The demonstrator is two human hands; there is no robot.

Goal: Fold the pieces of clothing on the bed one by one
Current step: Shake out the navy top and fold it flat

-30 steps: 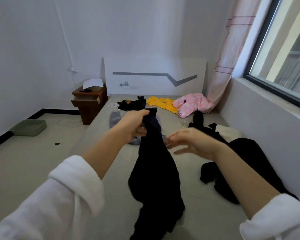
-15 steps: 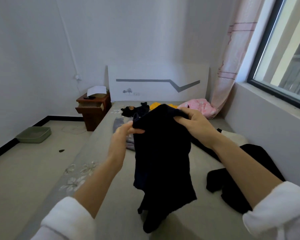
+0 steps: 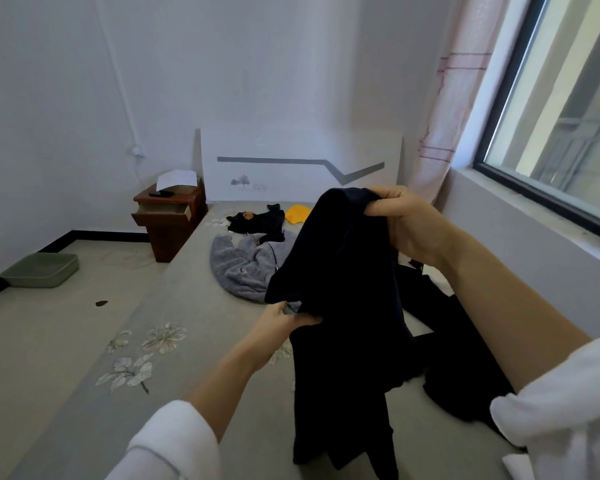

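— Green is the tray [image 3: 39,270], wooden the nightstand [image 3: 168,216], both far left of the navy garment [image 3: 343,306]. What do we see nearer?
— A grey fleece [image 3: 246,268] just behind it, on the bed [image 3: 201,299] beneath it. Our left hand [image 3: 284,318] pinches its lower fold.
— And to the right?
— Our right hand [image 3: 406,223] holds its top up, fingers curled tight round the cloth. Black clothes [image 3: 458,341] lie right of it.

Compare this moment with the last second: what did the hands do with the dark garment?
The right hand, open a second ago, took hold of the top of the dark garment and now holds it high. The left hand moved down from the top and now pinches a lower edge. The grey garment stayed put.
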